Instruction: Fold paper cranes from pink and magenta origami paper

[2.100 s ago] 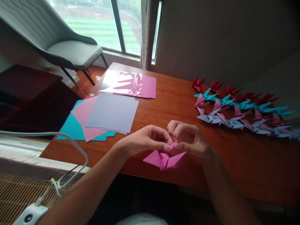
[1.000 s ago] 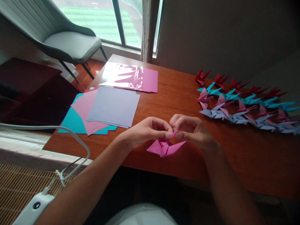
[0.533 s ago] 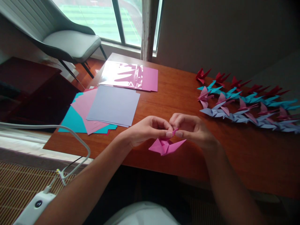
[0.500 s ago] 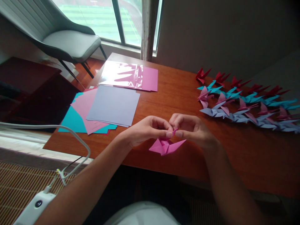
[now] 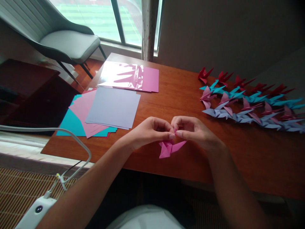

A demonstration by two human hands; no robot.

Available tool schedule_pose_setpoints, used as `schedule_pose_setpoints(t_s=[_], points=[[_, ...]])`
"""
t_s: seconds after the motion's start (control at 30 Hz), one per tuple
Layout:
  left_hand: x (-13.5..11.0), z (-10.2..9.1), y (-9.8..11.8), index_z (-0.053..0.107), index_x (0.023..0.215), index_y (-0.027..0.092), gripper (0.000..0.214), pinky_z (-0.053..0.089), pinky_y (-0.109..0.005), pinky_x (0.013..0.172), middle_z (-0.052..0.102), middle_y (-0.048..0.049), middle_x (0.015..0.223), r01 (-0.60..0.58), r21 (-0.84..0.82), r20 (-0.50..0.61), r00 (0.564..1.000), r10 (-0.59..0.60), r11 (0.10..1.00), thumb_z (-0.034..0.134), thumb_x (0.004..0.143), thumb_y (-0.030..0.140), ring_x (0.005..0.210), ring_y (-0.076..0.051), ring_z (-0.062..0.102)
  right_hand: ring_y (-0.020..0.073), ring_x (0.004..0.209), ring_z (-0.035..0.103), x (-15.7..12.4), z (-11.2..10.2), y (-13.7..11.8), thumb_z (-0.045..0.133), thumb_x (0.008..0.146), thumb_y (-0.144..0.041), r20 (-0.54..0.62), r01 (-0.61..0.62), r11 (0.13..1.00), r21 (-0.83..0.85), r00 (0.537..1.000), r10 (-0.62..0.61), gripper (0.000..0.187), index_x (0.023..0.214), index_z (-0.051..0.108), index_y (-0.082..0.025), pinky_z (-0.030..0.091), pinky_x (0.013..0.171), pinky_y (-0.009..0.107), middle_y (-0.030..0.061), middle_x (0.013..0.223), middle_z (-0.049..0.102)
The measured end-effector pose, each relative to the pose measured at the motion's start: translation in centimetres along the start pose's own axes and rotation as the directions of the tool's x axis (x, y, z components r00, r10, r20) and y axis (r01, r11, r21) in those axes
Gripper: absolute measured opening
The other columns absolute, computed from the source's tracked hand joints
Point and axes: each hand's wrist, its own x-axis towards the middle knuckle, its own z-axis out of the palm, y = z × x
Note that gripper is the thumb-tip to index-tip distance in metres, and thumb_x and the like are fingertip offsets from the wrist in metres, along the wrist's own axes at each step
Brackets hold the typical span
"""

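Observation:
A bright pink origami crane [image 5: 167, 148] is held above the near side of the wooden table [image 5: 166, 111]. My left hand [image 5: 154, 128] is closed, thumb and fingers pinching a narrow point of the crane. From the other side, my right hand [image 5: 192, 128] pinches the same point, its thumb almost touching the left thumb. The crane's wider folded parts hang below the thumbs. Between the fingertips, most of the pinched tip is hidden.
Rows of finished cranes in red [image 5: 205, 75], turquoise [image 5: 234, 92], light pink [image 5: 206, 97] and lavender [image 5: 220, 113] stand at the right. Lavender sheets [image 5: 113, 108] overlap pink and turquoise sheets [image 5: 69, 124] at the left. Behind lies a clear packet [image 5: 121, 76] of pink paper. A white cable [image 5: 82, 143] crosses the left corner.
The crane's hanging part has turned a little, so its left point looks shorter and lower. Both hands keep their pinch, the fingertips slightly closer together. The view has shifted slightly.

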Motion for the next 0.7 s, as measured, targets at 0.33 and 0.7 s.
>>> schedule_pose_setpoints(t_s=[0.33,0.7], points=[[0.16,0.07,-0.19,0.073,0.083,0.01,0.035,0.048,-0.023,0.063,0.069,-0.0044,0.075,-0.043,0.163,-0.033,0.998,0.049,0.986,0.085,0.073,0.042,0.068,-0.012,0.061,0.0128,0.067,0.053,0.05,0.16,-0.3,0.079,0.079,-0.042,-0.112,-0.108,0.993,-0.044,0.988,0.103,0.029,0.08,0.063,-0.018,0.043,0.059,0.025,-0.0003,0.074,0.059],[0.39,-0.26,-0.68,0.071,0.086,0.011,0.034,0.052,-0.025,0.065,0.073,-0.0073,0.078,-0.077,0.22,-0.054,0.994,0.091,0.972,0.081,0.079,0.043,0.07,-0.015,0.067,0.0134,0.068,0.06,0.21,0.11,-0.26,0.084,0.075,-0.039,-0.197,-0.057,0.997,-0.049,0.979,0.046,0.025,0.079,0.07,-0.019,0.047,0.06,0.024,0.0003,0.074,0.066]])
